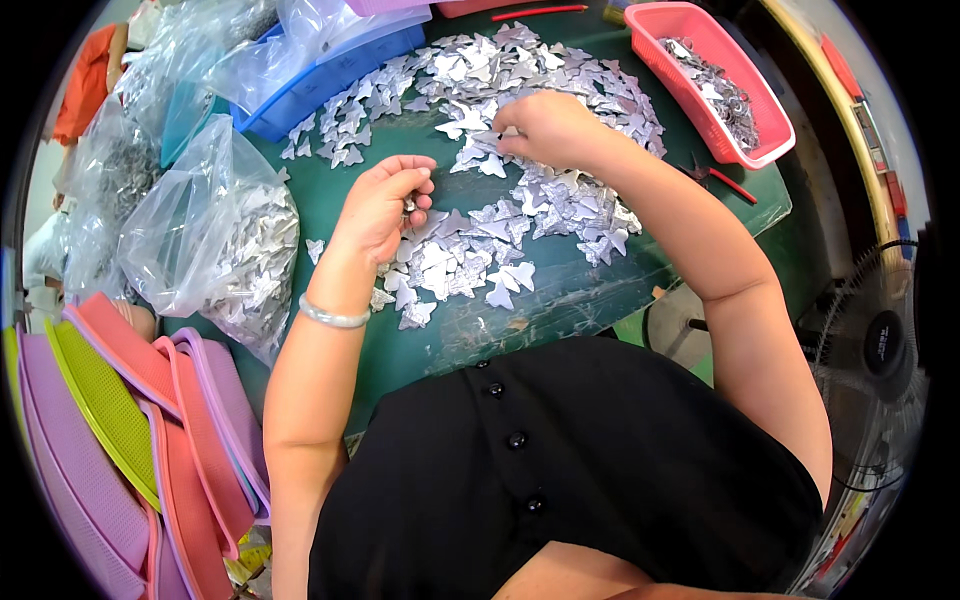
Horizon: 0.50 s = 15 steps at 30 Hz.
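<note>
Silver, flat, butterfly-shaped metal pieces (570, 85) lie heaped across the far part of the green table (390, 140). A nearer pile of the same pieces (450, 260) spreads in front of me. My right hand (560, 130) is above the far heap, thumb and fingers pinched on a silver butterfly piece (486, 138). To its left, my left hand (392, 205) is raised at the near pile's left edge, fingers curled in. A bit of silver metal shows between those fingers; the rest is hidden by the palm.
A pink basket (690, 25) of small metal parts stands far right, red-handled pliers (735, 186) near it. At left are a blue basket (340, 75), a clear bag (190, 200) of silver pieces and stacked coloured baskets (90, 420). A fan (880, 345) stands right.
</note>
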{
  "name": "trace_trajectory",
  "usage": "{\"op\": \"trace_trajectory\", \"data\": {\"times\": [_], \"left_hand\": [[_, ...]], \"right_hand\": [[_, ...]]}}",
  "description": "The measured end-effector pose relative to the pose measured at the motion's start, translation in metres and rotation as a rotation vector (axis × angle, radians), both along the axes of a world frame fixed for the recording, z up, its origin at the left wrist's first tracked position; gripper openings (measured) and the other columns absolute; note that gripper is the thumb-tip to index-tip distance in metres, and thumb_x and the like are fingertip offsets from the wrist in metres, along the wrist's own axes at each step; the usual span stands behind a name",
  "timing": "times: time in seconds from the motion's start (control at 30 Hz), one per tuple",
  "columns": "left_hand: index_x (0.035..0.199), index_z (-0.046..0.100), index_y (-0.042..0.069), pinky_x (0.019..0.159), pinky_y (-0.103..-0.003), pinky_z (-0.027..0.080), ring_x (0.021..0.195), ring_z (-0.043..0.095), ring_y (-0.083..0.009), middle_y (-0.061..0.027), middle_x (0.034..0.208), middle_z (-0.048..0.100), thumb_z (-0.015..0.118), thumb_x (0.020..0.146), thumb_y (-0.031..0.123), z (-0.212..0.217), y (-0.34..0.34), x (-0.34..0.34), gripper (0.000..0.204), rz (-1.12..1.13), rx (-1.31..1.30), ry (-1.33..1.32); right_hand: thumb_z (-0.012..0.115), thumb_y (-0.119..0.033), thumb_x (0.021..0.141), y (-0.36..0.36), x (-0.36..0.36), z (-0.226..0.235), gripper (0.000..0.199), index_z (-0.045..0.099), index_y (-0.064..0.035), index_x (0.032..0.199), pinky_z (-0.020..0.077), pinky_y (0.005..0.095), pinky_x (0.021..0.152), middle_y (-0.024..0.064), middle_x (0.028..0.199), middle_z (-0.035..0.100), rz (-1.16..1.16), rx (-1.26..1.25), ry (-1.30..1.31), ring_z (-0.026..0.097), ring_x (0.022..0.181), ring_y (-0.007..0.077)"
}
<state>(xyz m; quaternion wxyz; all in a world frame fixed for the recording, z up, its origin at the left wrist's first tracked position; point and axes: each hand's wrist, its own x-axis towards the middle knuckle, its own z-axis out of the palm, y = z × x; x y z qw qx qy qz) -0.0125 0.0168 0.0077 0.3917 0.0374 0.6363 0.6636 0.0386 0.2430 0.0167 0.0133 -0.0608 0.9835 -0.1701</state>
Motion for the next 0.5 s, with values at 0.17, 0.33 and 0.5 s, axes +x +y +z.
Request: {"op": "trace_trajectory", "data": {"times": [0.17, 0.33, 0.5], "left_hand": [[0.091, 0.06, 0.002, 0.049, -0.021, 0.039, 0.059, 0.048, -0.0081, 0.0001, 0.074, 0.057, 0.061, 0.077, 0.011, -0.009, 0.02, -0.011, 0.016, -0.037, -0.233, 0.317], [0.088, 0.063, 0.003, 0.062, -0.03, 0.047, 0.066, 0.06, -0.0177, -0.01, 0.076, 0.063, 0.07, 0.066, 0.024, -0.021, 0.046, -0.023, 0.031, -0.227, -0.618, 0.763], [0.085, 0.064, 0.005, 0.063, -0.031, 0.047, 0.065, 0.06, -0.0185, -0.01, 0.074, 0.063, 0.069, 0.067, 0.022, -0.024, 0.062, -0.028, 0.025, -0.303, -0.744, 0.88]], "right_hand": [[0.06, -0.026, 0.075, -0.002, -0.01, -0.01, 0.021, 0.064, -0.0093, 0.087, 0.0475, 0.0385, 0.067, 0.0091, 0.08, 0.064, 0.036, 0.148, 0.02, 0.06, 0.076, 0.0294], [0.059, -0.022, 0.076, 0.011, -0.01, -0.022, 0.018, 0.063, -0.0053, 0.082, 0.0465, 0.0357, 0.063, 0.0067, 0.073, 0.064, -0.024, -0.084, 0.146, 0.061, 0.07, 0.0256], [0.061, -0.017, 0.08, 0.018, -0.005, -0.012, 0.017, 0.062, -0.0001, 0.082, 0.0361, 0.0213, 0.047, -0.0008, 0.061, 0.055, -0.23, -0.876, -0.163, 0.045, 0.052, 0.0058]]}}
